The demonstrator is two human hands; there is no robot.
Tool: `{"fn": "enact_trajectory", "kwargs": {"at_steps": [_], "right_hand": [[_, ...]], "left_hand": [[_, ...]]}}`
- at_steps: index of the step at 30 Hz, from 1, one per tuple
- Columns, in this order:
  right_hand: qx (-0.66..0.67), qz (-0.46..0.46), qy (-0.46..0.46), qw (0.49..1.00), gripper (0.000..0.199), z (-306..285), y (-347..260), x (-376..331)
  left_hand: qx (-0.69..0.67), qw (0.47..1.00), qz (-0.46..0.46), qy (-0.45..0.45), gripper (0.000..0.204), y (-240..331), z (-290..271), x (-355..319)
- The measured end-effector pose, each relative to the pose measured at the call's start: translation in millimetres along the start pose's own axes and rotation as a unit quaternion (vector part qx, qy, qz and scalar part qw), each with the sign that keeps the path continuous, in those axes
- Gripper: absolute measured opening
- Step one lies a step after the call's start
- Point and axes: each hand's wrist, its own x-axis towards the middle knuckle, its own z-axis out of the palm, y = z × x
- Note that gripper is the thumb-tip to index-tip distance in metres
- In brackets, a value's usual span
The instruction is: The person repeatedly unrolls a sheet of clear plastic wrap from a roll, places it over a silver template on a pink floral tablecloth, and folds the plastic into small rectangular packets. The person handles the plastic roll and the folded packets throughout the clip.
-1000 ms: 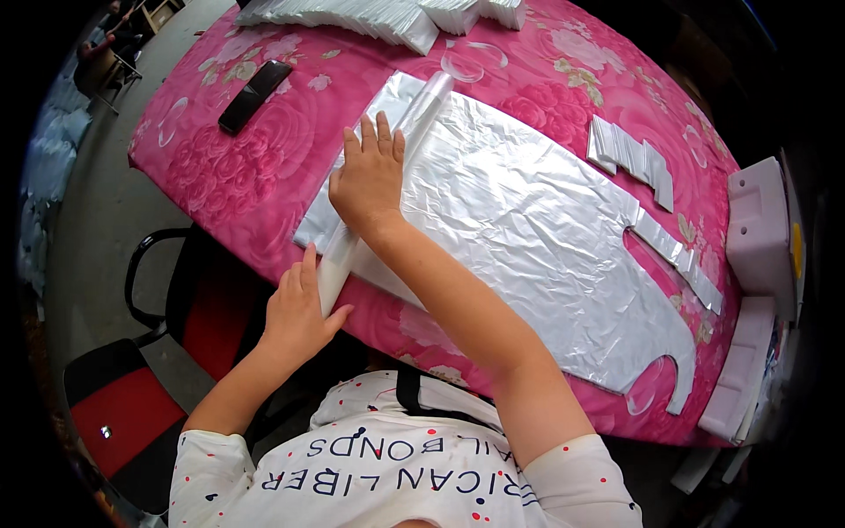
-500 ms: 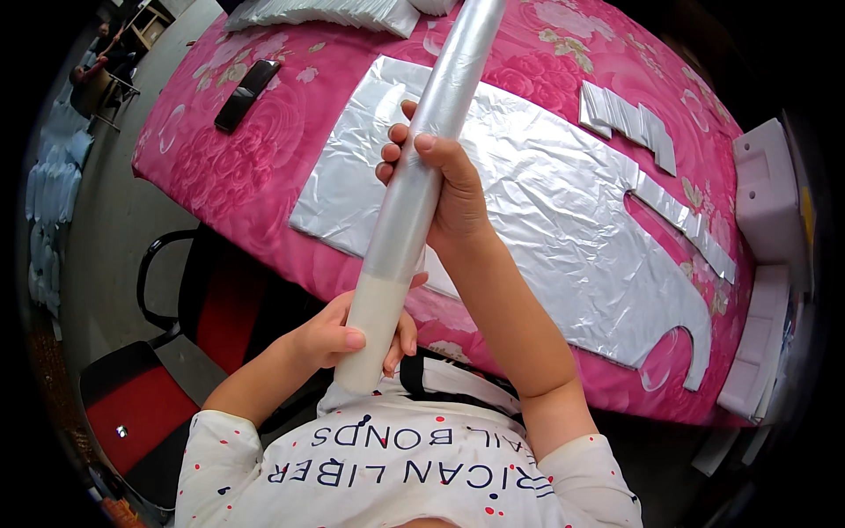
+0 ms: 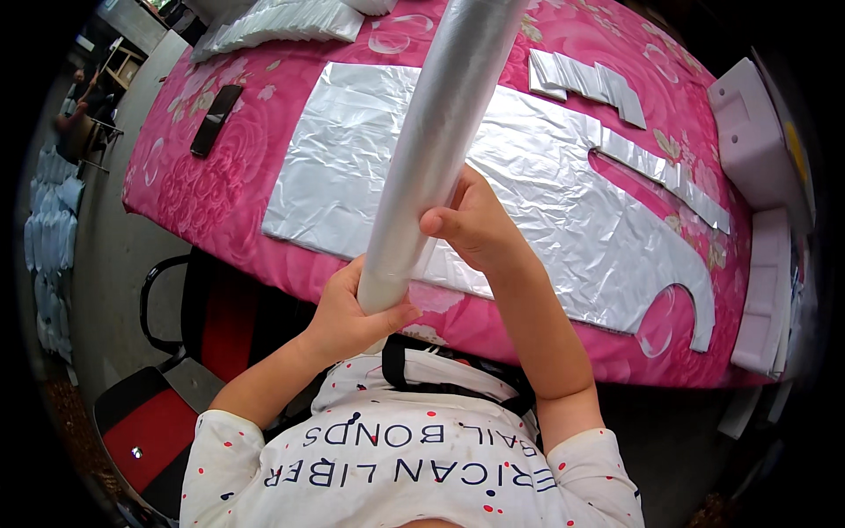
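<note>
A long roll of translucent plastic (image 3: 433, 123) stands tilted in front of me, its top running out of the upper edge of the view. Around its lower end closes my left hand (image 3: 356, 308), the thumb lying across the bottom. Higher up, my right hand (image 3: 471, 224) grips the roll's right side with the thumb on its front; its other fingers are hidden behind. Beneath and beyond the roll, a flat stack of silvery-white plastic bags (image 3: 528, 194) with cut-out handles lies on the table.
A pink floral cloth covers the table (image 3: 255, 132). On it lie a black phone (image 3: 216, 121), small folded white packets (image 3: 588, 84) and a pile of white bags (image 3: 282, 22). White foam boxes (image 3: 748, 123) stand at the right edge. A red-and-black chair (image 3: 145, 427) is at my left.
The roll has risen and come closer, its lower end lifting off my lap. My left hand has shifted from its side to its bottom end; my right hand sits lower along it.
</note>
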Motion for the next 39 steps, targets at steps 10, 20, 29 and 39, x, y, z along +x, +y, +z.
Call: {"fn": "enact_trajectory", "kwargs": {"at_steps": [10,20,29,39], "right_hand": [[-0.065,0.019,0.051,0.996,0.044,-8.9,-0.2,-26.2],[-0.026,0.048,-0.002,0.999,0.037,-12.6,10.3,-32.7],[-0.032,0.028,-0.066,0.997,0.044,3.4,10.8,-41.7],[-0.269,0.089,0.110,0.953,0.038,16.1,12.0,-61.6]], "left_hand": [[-0.030,0.998,-0.017,0.046,0.032,-5.0,2.0,0.0],[-0.166,0.980,-0.066,-0.087,0.040,-4.0,3.6,2.8],[-0.519,0.783,-0.119,-0.322,0.070,-31.9,4.1,13.5],[-0.172,0.975,-0.098,-0.104,0.074,-23.8,-3.9,29.1]]}}
